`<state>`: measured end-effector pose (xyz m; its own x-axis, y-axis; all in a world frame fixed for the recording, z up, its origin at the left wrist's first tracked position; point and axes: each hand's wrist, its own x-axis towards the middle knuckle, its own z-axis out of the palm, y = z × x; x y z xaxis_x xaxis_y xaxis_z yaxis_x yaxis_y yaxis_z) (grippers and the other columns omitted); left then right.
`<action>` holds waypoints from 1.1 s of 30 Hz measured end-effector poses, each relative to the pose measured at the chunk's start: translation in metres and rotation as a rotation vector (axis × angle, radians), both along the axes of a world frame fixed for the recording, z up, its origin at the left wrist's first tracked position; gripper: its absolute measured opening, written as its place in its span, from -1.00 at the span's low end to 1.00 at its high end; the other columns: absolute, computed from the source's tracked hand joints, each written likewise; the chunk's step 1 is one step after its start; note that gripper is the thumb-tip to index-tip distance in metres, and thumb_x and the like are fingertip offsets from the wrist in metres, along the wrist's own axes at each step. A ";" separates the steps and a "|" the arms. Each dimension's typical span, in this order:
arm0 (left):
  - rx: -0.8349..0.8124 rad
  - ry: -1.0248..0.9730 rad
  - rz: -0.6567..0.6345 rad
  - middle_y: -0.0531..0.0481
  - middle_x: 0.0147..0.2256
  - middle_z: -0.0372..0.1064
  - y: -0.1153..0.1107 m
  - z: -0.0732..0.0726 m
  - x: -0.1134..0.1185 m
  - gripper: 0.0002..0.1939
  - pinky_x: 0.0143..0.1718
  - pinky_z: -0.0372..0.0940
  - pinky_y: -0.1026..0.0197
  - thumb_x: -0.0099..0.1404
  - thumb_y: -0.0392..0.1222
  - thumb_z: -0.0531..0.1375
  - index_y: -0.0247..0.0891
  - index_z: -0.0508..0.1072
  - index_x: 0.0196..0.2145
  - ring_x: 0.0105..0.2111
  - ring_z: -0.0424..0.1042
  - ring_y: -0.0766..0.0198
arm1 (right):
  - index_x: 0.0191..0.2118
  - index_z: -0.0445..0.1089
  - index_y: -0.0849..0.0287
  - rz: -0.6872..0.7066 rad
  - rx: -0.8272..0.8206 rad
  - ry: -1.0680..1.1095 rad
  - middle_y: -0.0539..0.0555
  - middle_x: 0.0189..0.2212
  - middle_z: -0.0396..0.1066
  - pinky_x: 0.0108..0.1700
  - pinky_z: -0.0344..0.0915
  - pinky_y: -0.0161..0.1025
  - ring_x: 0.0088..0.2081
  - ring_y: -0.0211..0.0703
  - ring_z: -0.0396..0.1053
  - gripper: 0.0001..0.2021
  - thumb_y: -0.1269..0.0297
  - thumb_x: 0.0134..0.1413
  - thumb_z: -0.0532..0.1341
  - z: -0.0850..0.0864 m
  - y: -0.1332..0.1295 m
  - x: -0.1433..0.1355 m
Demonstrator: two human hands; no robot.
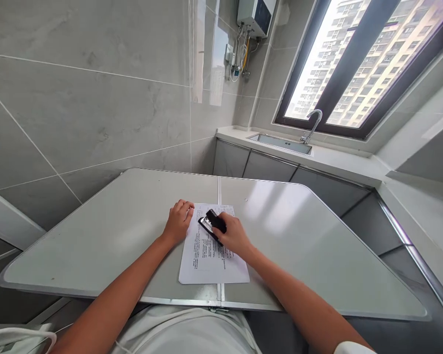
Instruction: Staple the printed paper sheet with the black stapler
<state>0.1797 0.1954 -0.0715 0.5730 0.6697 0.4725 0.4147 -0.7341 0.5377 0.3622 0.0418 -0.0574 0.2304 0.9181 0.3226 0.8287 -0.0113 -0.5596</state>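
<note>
Grey tiled wall (88,108) backs a pale table (96,221); on it lies a printed sheet (214,273), the left hand (177,221) at its edge, fingers loosely bent; the right hand (234,233), fingers closed, grips a black stapler (217,221) over the sheet.

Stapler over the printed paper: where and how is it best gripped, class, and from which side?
Probably across its rear half, thumb opposite the fingers, coming from the person's right. The black stapler lies slantwise over the printed paper, its front end pointing toward the left hand; its rear faces the right hand, which grips it there.
</note>
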 end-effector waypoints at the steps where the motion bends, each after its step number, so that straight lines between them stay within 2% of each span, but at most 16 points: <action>1: -0.013 -0.024 0.033 -0.07 -0.14 0.37 0.003 -0.001 -0.001 -0.76 0.04 0.27 -0.03 0.51 -0.16 -0.03 -0.15 0.43 -0.17 -0.10 0.41 0.10 | -0.28 0.21 0.05 0.032 -0.029 -0.002 0.01 -0.33 0.45 -0.32 0.18 -0.24 -0.32 -0.10 0.37 -0.85 0.23 0.15 0.24 -0.002 0.001 -0.007; 3: -0.047 -0.056 0.057 -0.06 -0.18 0.35 0.007 -0.003 -0.002 -0.78 -0.01 0.30 0.01 0.49 -0.16 -0.01 -0.16 0.41 -0.23 -0.16 0.41 0.13 | -0.29 0.16 0.05 0.084 -0.088 -0.010 -0.01 -0.35 0.43 -0.34 0.14 -0.26 -0.34 -0.13 0.35 -0.82 0.27 0.12 0.23 -0.004 0.003 -0.012; 6: -0.103 -0.077 0.022 -0.04 -0.21 0.31 0.010 -0.006 -0.003 -0.79 -0.08 0.33 0.06 0.48 -0.14 0.01 -0.16 0.40 -0.26 -0.22 0.40 0.17 | -0.27 0.14 0.05 0.140 -0.226 -0.027 -0.03 -0.38 0.41 -0.39 0.10 -0.28 -0.37 -0.15 0.34 -0.79 0.28 0.07 0.24 0.000 0.004 0.001; 13: -0.192 -0.066 -0.053 -0.03 -0.22 0.28 0.006 -0.009 -0.001 -0.77 -0.21 0.32 0.15 0.48 -0.12 0.02 -0.17 0.39 -0.29 -0.26 0.37 0.21 | -0.22 0.34 0.08 0.164 -0.561 0.075 0.02 -0.30 0.54 -0.40 0.27 -0.27 -0.34 -0.11 0.47 -0.82 0.29 0.01 0.27 0.022 -0.017 0.073; 18: -0.215 -0.040 -0.068 -0.02 -0.23 0.27 0.007 -0.012 -0.001 -0.72 -0.26 0.27 0.16 0.50 -0.13 -0.03 -0.17 0.40 -0.30 -0.32 0.32 0.23 | -0.20 0.45 0.08 0.099 -0.654 0.094 0.04 -0.30 0.57 -0.41 0.31 -0.24 -0.35 -0.07 0.50 -0.78 0.24 -0.02 0.33 0.027 -0.032 0.112; 23: -0.237 -0.023 -0.074 -0.01 -0.25 0.25 0.009 -0.015 -0.001 -0.71 -0.27 0.25 0.18 0.50 -0.12 -0.02 -0.18 0.40 -0.32 -0.35 0.28 0.26 | -0.09 0.43 0.09 0.095 -0.795 0.095 0.05 -0.20 0.56 -0.35 0.30 -0.26 -0.26 -0.07 0.50 -0.64 0.07 -0.01 0.35 0.035 -0.032 0.116; 26: -0.234 -0.026 -0.074 0.00 -0.26 0.25 0.009 -0.015 -0.001 -0.71 -0.27 0.25 0.18 0.50 -0.11 -0.02 -0.18 0.40 -0.33 -0.34 0.29 0.25 | -0.07 0.43 0.09 0.136 -0.788 0.095 0.07 -0.13 0.55 -0.31 0.29 -0.26 -0.19 -0.04 0.49 -0.53 -0.11 0.00 0.35 0.040 -0.033 0.116; 29: -0.232 -0.030 -0.074 -0.01 -0.25 0.26 0.010 -0.015 0.000 -0.72 -0.29 0.24 0.19 0.49 -0.12 -0.01 -0.18 0.40 -0.33 -0.33 0.30 0.25 | -0.08 0.43 0.09 0.185 -0.792 0.125 0.06 -0.15 0.54 -0.27 0.29 -0.26 -0.16 -0.02 0.47 -0.42 -0.30 -0.03 0.33 0.042 -0.036 0.122; 33: -0.234 -0.024 -0.076 0.00 -0.26 0.25 0.010 -0.013 0.000 -0.71 -0.29 0.24 0.20 0.49 -0.11 0.00 -0.18 0.40 -0.34 -0.34 0.28 0.26 | -0.12 0.42 0.10 0.189 -0.837 0.201 0.05 -0.21 0.51 -0.31 0.30 -0.27 -0.22 -0.07 0.45 -0.37 -0.37 -0.07 0.33 0.040 -0.039 0.133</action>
